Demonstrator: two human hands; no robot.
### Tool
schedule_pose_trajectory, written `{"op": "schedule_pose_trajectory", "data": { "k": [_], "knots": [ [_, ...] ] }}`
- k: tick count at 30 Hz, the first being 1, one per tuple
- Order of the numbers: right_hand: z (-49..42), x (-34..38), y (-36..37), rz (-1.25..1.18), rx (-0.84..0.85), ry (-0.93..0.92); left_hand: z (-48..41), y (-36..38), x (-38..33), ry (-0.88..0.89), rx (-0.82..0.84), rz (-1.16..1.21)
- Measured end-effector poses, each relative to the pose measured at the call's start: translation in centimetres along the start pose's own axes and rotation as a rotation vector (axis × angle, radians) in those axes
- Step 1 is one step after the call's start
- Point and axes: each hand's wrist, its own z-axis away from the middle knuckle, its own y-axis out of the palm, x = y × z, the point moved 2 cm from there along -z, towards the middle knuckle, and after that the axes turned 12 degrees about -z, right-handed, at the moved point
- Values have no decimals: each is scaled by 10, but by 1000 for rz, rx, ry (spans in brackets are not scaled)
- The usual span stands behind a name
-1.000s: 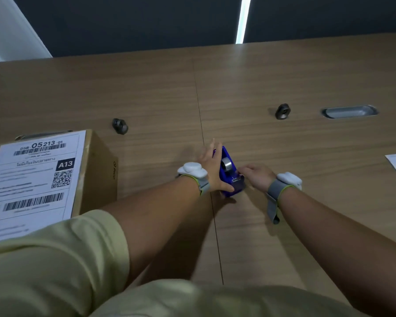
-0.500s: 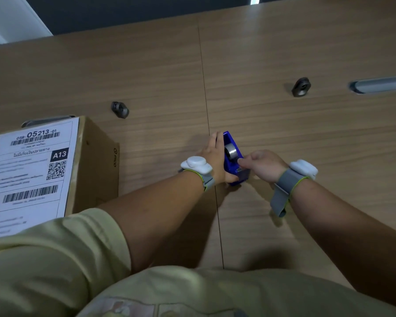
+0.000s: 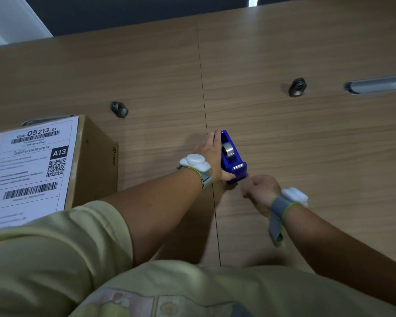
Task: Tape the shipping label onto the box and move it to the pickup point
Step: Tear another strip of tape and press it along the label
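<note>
A brown cardboard box (image 3: pixel 96 156) stands at the left of the wooden table, with a white shipping label (image 3: pixel 30 170) lying on its top. A blue tape dispenser (image 3: pixel 232 160) with a grey roll sits mid-table. My left hand (image 3: pixel 212 156) grips the dispenser's left side. My right hand (image 3: pixel 260 191) is a little below and right of the dispenser's cutter end, fingers pinched together and blurred. Whether a strip of tape runs between its fingers and the cutter is too faint to tell.
Two small dark metal fittings (image 3: pixel 119 109) (image 3: pixel 297 87) stick up from the table (image 3: pixel 306 145). A grey recessed slot (image 3: pixel 377 84) lies at the far right, and another shows behind the box (image 3: pixel 44 120). A seam runs down the table's middle.
My right hand has drawn back from the dispenser's cutter toward me and to the right. My left hand stays on the dispenser. The camera has tilted down a little.
</note>
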Motion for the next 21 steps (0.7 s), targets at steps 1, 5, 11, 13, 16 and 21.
{"op": "schedule_pose_trajectory", "data": {
  "k": [1,5,11,13,16,21],
  "knots": [
    [3,-12,4,-7,0,24,-1,1,0,7,29,-13],
    [41,-6,1,-164,133,-44,13,-12,3,24,56,-42],
    [108,54,0,-234,352,-191,87,-41,19,-7,-43,455],
    [123,58,11,-227,403,-191,111,-47,25,-103,101,794],
    [147,68,34,-170,442,-225,154,-61,47,-175,341,936],
    [181,82,76,-42,473,-289,204,-74,90,-84,243,777]
  ]
}}
